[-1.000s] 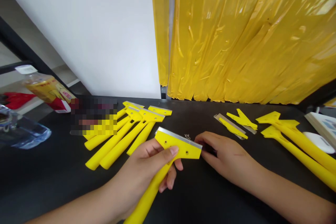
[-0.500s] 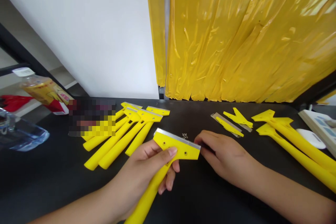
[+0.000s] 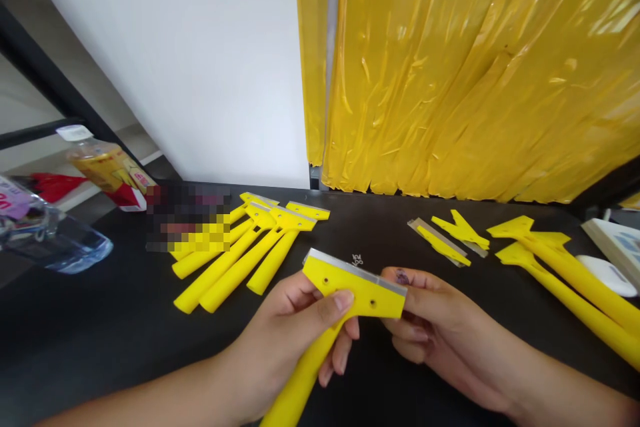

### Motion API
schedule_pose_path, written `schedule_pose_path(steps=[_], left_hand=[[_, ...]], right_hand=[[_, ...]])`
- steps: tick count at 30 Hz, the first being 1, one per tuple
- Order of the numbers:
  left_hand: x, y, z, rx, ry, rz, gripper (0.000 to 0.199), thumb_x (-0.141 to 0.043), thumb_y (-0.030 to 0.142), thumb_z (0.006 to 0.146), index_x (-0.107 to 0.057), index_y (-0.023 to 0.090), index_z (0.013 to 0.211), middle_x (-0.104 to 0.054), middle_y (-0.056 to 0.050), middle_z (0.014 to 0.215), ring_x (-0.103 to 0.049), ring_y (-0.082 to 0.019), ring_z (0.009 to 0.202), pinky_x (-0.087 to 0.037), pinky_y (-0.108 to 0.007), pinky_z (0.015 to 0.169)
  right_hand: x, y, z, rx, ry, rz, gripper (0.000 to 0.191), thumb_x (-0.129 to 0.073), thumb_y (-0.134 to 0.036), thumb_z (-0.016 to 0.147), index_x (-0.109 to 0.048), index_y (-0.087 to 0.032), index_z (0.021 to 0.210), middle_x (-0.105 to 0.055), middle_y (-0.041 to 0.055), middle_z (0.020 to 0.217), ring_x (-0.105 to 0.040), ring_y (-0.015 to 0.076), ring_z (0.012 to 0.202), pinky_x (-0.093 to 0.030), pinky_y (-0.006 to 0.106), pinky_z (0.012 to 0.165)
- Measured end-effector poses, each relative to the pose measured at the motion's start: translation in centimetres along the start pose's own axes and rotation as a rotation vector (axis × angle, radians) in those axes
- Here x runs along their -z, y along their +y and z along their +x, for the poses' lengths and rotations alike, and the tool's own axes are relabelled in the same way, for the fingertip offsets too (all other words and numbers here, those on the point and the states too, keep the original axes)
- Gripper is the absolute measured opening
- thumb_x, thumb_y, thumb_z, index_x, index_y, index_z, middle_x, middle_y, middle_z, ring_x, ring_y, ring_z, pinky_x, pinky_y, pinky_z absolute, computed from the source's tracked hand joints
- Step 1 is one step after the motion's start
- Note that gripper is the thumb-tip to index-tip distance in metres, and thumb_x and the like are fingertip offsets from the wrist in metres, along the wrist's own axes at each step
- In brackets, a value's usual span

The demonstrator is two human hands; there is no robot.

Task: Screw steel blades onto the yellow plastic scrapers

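My left hand point(image 3: 285, 340) is shut around a yellow plastic scraper point(image 3: 320, 327), its thumb lying across the wide head and its fingers under the handle. A steel blade point(image 3: 356, 272) runs along the head's far edge. My right hand point(image 3: 440, 327) pinches the head's right end between thumb and fingers. Several small metal screws point(image 3: 357, 260) lie on the table just beyond the blade. Several more yellow scrapers point(image 3: 235, 260) lie in a group to the left, partly hidden by a pixelated patch.
The black tabletop point(image 3: 115, 340) runs below a white wall point(image 3: 175, 67) and a yellow plastic curtain point(image 3: 450, 67). Loose yellow heads and blades point(image 3: 445, 237) and scrapers point(image 3: 560, 273) lie right. A plastic bottle point(image 3: 107, 167) and clear container point(image 3: 55, 240) stand left.
My hands have lifted the scraper slightly and moved it right. My right hand now visibly pinches the head's end, with its thumb on top. The view has shifted slightly.
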State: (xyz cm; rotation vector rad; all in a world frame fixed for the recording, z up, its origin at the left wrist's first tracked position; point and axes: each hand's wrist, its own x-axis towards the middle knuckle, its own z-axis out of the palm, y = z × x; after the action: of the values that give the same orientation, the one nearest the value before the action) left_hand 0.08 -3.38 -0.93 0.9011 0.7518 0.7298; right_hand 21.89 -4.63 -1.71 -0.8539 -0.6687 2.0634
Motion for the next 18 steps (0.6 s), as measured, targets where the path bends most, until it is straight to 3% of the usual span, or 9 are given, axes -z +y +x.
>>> schedule_pose_path(steps=[6,13,18], left_hand=[[0.22,-0.13,0.15,-0.020,0.104,0.035,0.035,-0.076,0.048,0.091,-0.070,0.014,0.082,-0.068,-0.004,0.070,-0.055,-0.008,0.045,-0.044,-0.016,0.042],[0.59,-0.32,0.37,0.006,0.092,0.088,0.037,-0.076,0.049,0.091,-0.069,0.015,0.079,-0.063,-0.001,0.057,-0.052,-0.008,0.042,-0.042,-0.016,0.041],[0.53,-0.18,0.39,0.004,0.078,0.093,0.036,-0.075,0.049,0.091,-0.069,0.016,0.079,-0.063,-0.001,0.054,-0.050,-0.008,0.041,-0.040,-0.016,0.040]], right_hand=[[0.05,-0.03,-0.59,-0.004,-0.042,0.020,0.032,-0.063,-0.045,0.103,-0.063,-0.017,0.086,-0.049,-0.0021,0.075,-0.025,0.0085,0.058,-0.018,0.024,0.051],[0.01,-0.16,-0.53,-0.036,-0.054,-0.017,0.018,-0.072,-0.032,0.097,-0.064,-0.017,0.091,-0.041,-0.0040,0.075,-0.021,0.0085,0.059,-0.017,0.023,0.051],[0.22,-0.50,-0.38,-0.060,-0.049,-0.070,0.017,-0.074,-0.033,0.096,-0.066,-0.018,0.093,-0.035,-0.0060,0.070,-0.019,0.0093,0.059,-0.017,0.025,0.052]])
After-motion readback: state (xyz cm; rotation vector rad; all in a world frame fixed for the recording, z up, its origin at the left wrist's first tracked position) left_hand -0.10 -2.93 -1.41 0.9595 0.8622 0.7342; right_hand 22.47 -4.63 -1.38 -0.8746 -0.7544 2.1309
